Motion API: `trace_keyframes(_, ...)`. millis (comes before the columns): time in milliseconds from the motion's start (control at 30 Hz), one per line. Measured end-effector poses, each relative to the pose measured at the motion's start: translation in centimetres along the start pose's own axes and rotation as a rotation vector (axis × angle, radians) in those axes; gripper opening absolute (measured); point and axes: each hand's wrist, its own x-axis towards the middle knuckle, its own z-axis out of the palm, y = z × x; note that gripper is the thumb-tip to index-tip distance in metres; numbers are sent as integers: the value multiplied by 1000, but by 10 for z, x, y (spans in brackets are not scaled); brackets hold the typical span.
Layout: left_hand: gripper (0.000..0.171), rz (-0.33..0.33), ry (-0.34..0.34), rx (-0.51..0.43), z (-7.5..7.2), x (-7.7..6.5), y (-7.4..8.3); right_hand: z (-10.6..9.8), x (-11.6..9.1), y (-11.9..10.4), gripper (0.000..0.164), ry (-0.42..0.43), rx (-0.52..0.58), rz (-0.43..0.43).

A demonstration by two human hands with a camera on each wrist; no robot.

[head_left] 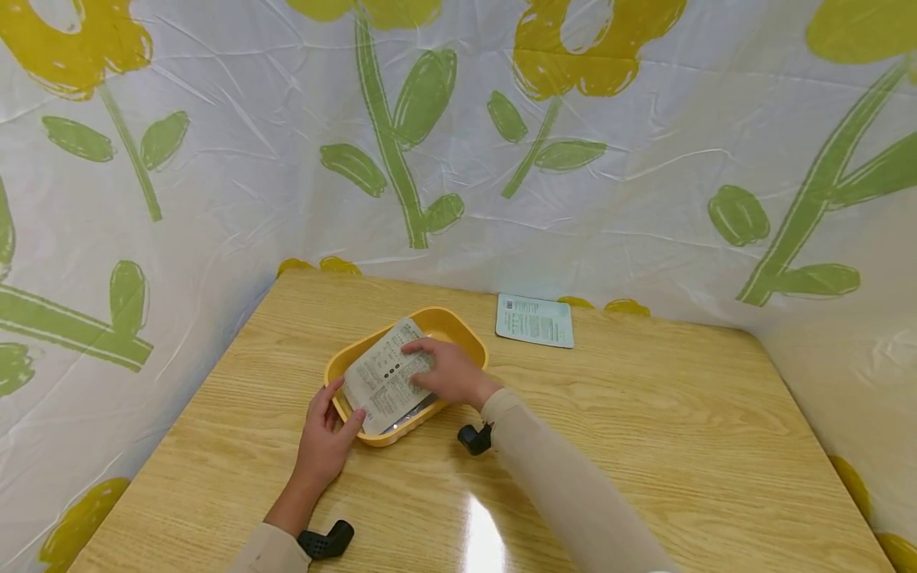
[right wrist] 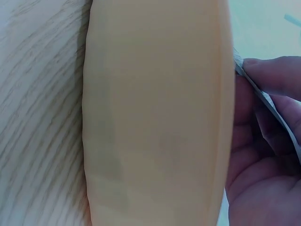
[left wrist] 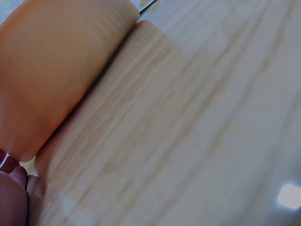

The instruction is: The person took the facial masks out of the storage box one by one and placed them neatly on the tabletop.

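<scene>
A yellow-orange plastic basin stands on the table, holding a pale flat sachet covered in printed text. Beneath the sachet's near edge, a strip of something dark and shiny peeks out. My left hand grips the basin's near left end, thumb over the rim. My right hand reaches over the basin's right part. In the right wrist view, thumb and fingers pinch the sachet's thin edge just beyond the basin wall. Only the basin's outer side and some fingers show in the left wrist view.
A light blue printed sachet lies near the table's back edge, right of the basin. The wood-grained table meets a white curtain with yellow flowers behind and at the sides. Each wrist carries a small black camera.
</scene>
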Motion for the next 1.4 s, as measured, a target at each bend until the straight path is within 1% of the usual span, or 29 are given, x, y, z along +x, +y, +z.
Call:
trace_keyframes(200, 66, -14, -15, 5, -1, 0, 0, -5, -6, 5, 45, 37, 41, -3)
trace_keyframes(333, 65, -17, -17, 5, -1, 0, -1, -9, -11, 8, 44, 85, 54, -10)
trace_keyframes(533, 62, 1, -6, -5, 0, 0, -2, -19, -19, 11, 44, 184, 97, 1)
trace_keyframes(700, 63, 9, -2, 11, -1, 1, -2, -28, -26, 18, 45, 287, 161, -15)
trace_keyframes(867, 66, 4, -9, 26, -1, 2, -3, -38, -35, 25, 45, 406, 221, -17)
trace_keyframes(1033, 66, 9, -12, 18, -1, 1, -4, -51, -44, 32, 46, 499, 258, 14)
trace_keyframes(1200, 64, 15, 1, 17, 0, 1, -5, -68, -53, 45, 48, 552, 310, 50)
trace_keyframes(1400, 64, 19, 8, 20, 0, 1, -7, -83, -65, 58, 50, 605, 363, 121)
